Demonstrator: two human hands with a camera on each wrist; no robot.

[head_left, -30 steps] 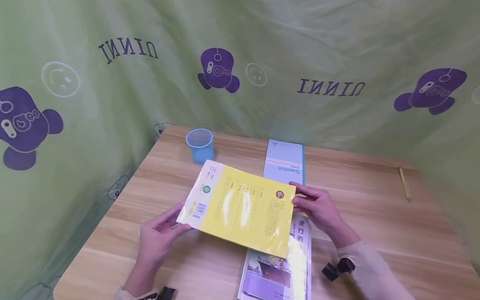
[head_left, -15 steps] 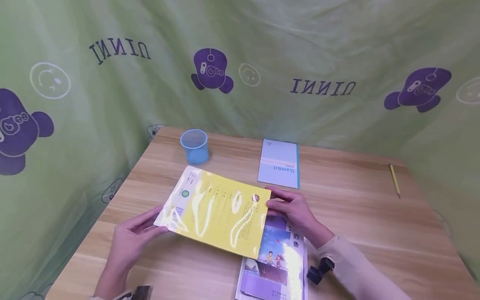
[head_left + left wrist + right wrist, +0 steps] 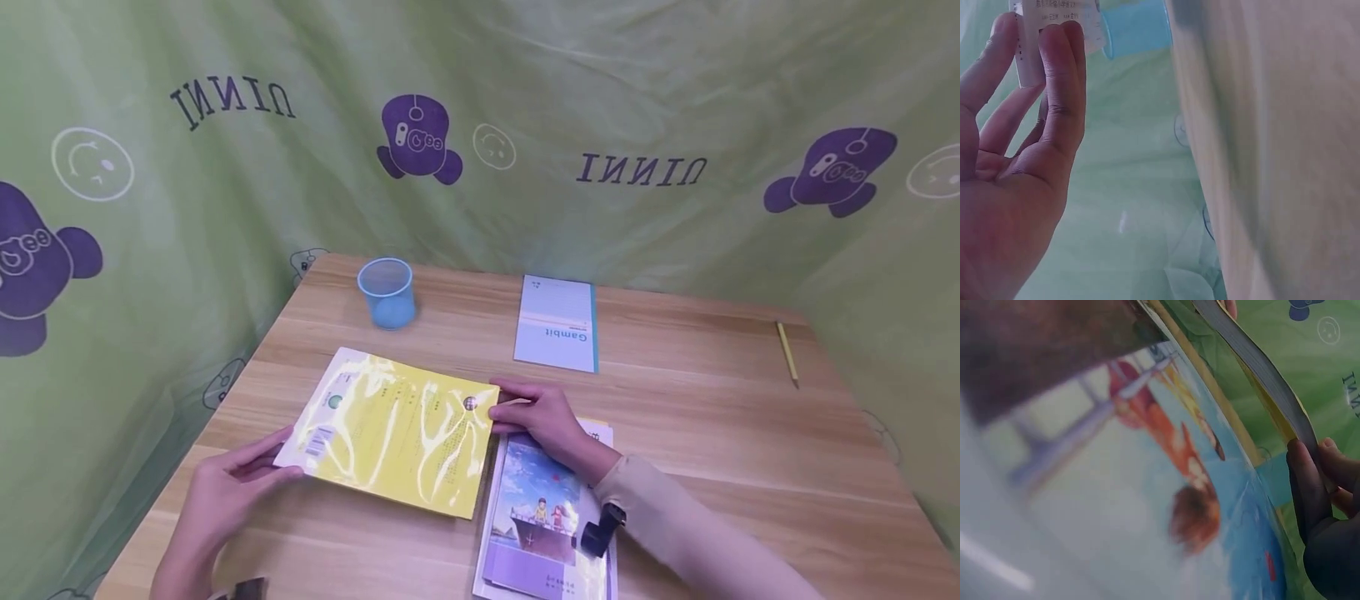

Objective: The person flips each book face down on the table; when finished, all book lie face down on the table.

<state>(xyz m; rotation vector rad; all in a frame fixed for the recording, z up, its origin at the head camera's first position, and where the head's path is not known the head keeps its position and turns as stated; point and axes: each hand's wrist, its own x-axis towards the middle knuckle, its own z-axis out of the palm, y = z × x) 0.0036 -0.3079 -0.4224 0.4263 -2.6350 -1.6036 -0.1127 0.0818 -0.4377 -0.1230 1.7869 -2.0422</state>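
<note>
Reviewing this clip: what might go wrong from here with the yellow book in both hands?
The glossy yellow book may slip, as the left hand and right hand hold it only at opposite ends. The right sleeve, beside the illustrated book, could nudge it. Swung forward, the yellow book might bump the blue cup standing beyond it.

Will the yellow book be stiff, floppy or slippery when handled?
The yellow book probably flexes somewhat: it looks curved edge-on in the right wrist view. The glossy glare across it suggests it may be slippery. It likely won't sag much, with the left hand and right hand gripping opposite ends.
</note>
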